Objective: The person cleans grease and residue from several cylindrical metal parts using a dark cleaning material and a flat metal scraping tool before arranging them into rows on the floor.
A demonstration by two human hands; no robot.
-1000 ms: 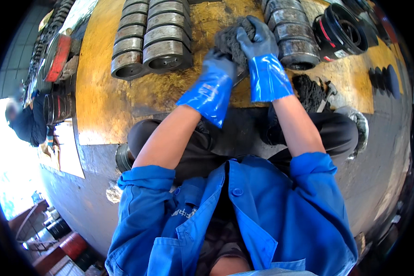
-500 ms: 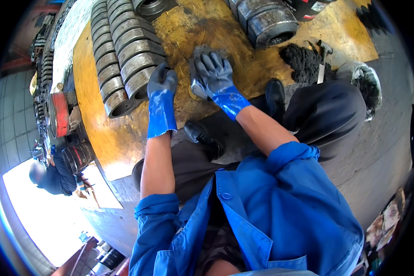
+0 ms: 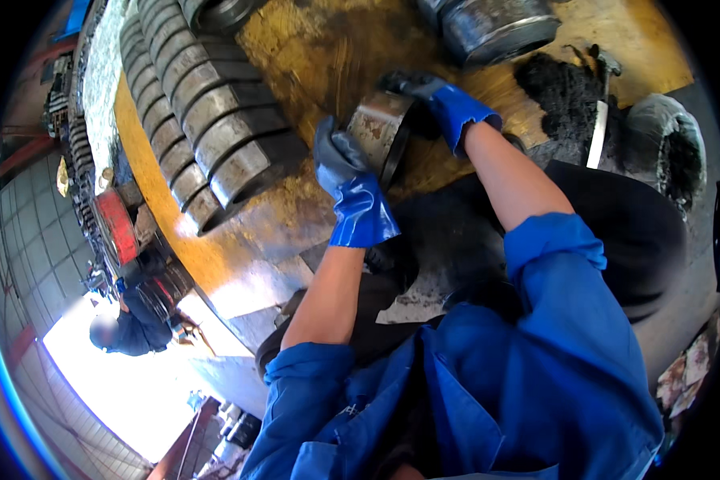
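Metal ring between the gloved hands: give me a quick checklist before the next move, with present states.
1. Both hands on the metal ring: ok; left hand on its near side, right hand on its far side.
2. Gloves on both hands: ok.
3. Ring lifted off the yellow board: cannot tell.
4. Clear of the row of rings at left: ok.
5. Black debris pile away from the ring: ok.

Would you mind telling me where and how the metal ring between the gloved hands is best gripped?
Probably by its outer wall, one hand on each side. The metal ring stands tilted on edge on the yellow board, open face toward the person, so its curved sides are free. The left hand and right hand already flank it that way.
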